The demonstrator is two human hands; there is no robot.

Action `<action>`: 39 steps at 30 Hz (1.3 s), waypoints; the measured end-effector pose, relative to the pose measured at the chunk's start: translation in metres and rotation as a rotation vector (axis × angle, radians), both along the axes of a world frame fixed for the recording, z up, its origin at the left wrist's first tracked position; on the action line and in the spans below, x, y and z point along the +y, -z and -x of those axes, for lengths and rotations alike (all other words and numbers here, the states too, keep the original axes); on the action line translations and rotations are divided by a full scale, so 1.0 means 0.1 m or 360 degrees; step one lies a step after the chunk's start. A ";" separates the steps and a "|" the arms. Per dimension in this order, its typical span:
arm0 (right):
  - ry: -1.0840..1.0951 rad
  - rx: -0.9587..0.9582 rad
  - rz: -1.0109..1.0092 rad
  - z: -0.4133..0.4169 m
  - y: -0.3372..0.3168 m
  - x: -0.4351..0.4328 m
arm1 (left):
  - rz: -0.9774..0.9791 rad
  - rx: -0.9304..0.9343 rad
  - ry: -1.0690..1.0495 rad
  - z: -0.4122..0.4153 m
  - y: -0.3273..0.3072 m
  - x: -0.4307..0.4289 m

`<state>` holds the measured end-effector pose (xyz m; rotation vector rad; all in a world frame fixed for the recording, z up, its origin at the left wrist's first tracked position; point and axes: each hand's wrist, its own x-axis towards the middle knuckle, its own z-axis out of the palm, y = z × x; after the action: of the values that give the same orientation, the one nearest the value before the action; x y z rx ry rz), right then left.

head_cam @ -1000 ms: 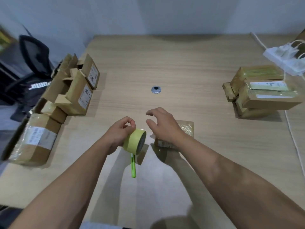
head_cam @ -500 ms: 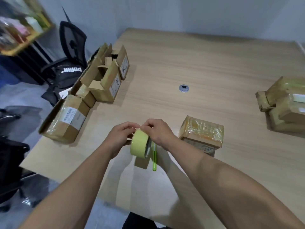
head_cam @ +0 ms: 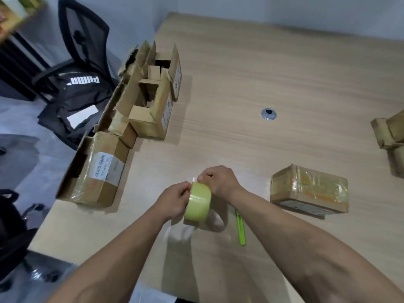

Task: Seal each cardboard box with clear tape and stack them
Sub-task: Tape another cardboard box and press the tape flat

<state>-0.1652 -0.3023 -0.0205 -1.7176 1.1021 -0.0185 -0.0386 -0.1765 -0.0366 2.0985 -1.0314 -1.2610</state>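
Note:
A yellowish roll of clear tape (head_cam: 197, 204) is held above the table's near edge between both hands. My left hand (head_cam: 175, 199) grips the roll's left side. My right hand (head_cam: 218, 180) pinches the tape end at the top of the roll. To the right of my hands a small taped cardboard box (head_cam: 309, 192) lies flat on the table. Several open cardboard boxes (head_cam: 148, 106) stand along the table's left edge, the nearest one (head_cam: 98, 171) lying on its side with a white label. Part of a stack of taped boxes (head_cam: 390, 136) shows at the right edge.
A green utility knife (head_cam: 240, 229) lies on the wooden table (head_cam: 273, 73) under my right forearm. A round metal grommet (head_cam: 269, 114) sits mid-table. Left of the table stands a black office chair (head_cam: 83, 40) with a black bag (head_cam: 78, 92) on it.
My right hand left the small taped box and came onto the roll, now pinching the tape end. The view swung left, so the box sits further right. The knife now lies on the table.

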 end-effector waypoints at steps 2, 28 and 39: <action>0.0054 0.0090 0.0024 -0.13 0.07 -0.08 | -0.0068 0.0038 0.0108 -0.13 0.05 -0.03; 0.0030 0.0335 0.0080 -0.63 0.36 -0.34 | -0.0973 -0.0201 0.0899 -0.61 0.06 -0.47; 0.0063 0.0317 0.0382 -0.54 0.54 -0.25 | -0.0970 -0.0319 0.0884 -0.61 0.00 -0.44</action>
<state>-0.1115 -0.3268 -0.0749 -1.9428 1.3238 -0.0048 0.0221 -0.2205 -0.0361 2.5186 -1.5436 -1.8413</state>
